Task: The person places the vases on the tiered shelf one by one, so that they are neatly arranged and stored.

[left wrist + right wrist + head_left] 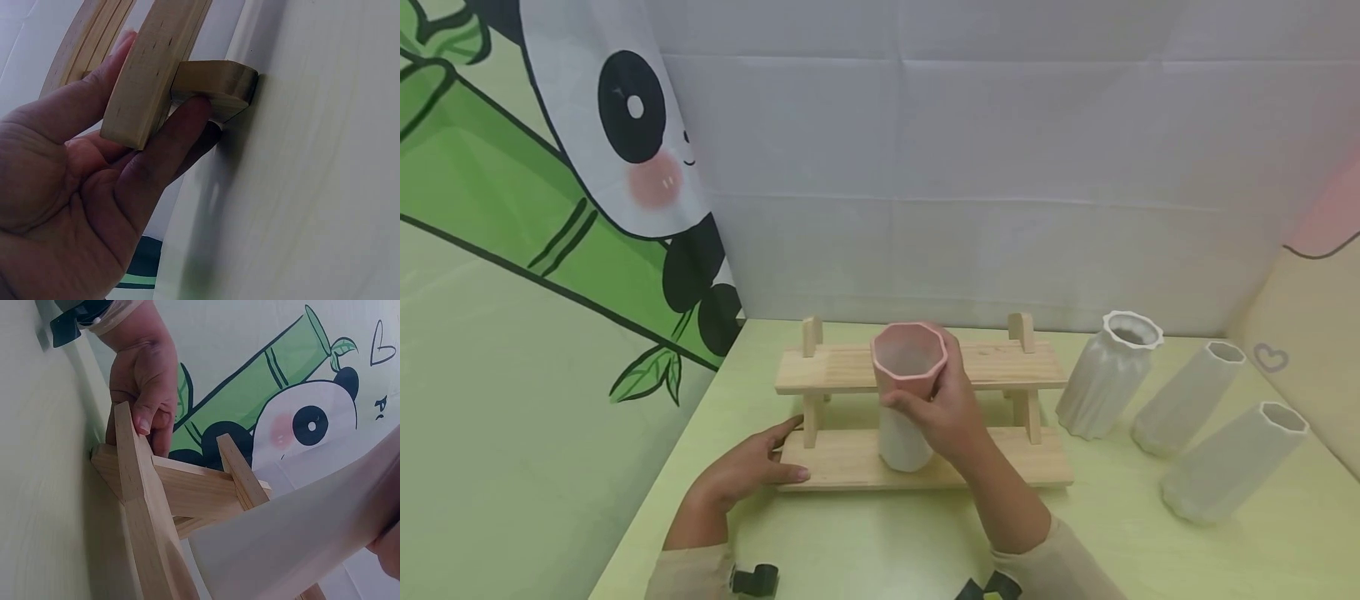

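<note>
A two-tier wooden shelf (835, 468) stands on the table. My left hand (737, 471) grips the left end of its lower board, thumb on one face and fingers on the other, as the left wrist view shows (81, 187). With my right hand (953, 408) I hold a tall faceted vase (904, 437), white below with a pinkish rim, fingers wrapped round its upper part. Its mouth faces up, and its base is at the lower board; whether the two touch I cannot tell. In the right wrist view the vase (281, 544) appears close beside the shelf boards.
To the right of the shelf stand a ribbed white vase (1105, 383), a plain white vase (1187, 400) and another white vase (1232, 467). A white cloth backdrop (1000, 167) rises behind the table (842, 550). A panda-printed sheet (550, 375) hangs at the left.
</note>
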Demonstrator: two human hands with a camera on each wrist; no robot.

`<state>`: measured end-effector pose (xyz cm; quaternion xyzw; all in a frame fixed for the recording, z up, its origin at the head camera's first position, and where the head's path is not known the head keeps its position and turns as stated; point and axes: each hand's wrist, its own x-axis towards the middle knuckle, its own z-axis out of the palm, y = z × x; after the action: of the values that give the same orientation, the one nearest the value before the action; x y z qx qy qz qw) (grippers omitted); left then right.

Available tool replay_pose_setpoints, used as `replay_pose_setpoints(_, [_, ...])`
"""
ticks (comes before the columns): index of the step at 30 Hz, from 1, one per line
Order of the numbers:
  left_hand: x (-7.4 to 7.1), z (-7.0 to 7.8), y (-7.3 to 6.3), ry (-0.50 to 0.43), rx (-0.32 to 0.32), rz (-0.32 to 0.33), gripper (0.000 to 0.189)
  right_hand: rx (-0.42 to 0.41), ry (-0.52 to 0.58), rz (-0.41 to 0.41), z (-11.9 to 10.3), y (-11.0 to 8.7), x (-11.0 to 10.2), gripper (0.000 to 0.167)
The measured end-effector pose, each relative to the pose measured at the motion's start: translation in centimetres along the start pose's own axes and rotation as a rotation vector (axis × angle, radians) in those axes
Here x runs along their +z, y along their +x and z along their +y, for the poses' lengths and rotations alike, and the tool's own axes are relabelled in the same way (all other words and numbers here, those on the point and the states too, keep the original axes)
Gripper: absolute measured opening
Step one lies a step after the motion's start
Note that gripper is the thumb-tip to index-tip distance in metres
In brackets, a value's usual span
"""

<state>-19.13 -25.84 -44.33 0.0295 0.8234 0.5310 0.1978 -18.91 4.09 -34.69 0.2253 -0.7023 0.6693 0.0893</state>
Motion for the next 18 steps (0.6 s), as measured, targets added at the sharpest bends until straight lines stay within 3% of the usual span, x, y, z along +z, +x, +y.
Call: replay_pose_setpoints(18, [0.1,-0.3,0.6,0.012,0.012,0.000,0.099,-0.041,0.007,-0.018,0.9,0.9,2.6,0.105])
